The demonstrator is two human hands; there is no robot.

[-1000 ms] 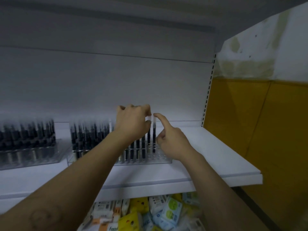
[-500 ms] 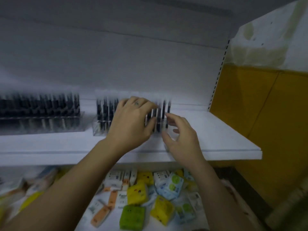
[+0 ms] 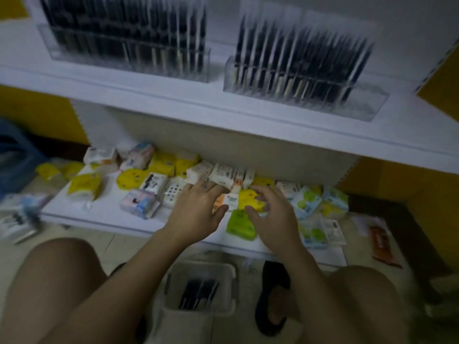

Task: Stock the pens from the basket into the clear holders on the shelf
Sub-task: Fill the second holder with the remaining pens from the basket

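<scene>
Left hand [image 3: 196,209] and right hand [image 3: 270,214] loose, holding nothing.
Slim black pens [image 3: 198,291] in white plastic basket [image 3: 224,268] below hands: likely light, stiff, slick; pinch a few mid-barrel.

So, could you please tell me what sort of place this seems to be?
Probably a small shop aisle being stocked: white shelving carries clear holders full of black pens, small wrapped packets crowd the lower shelf, and a basket of more pens waits below.
</scene>
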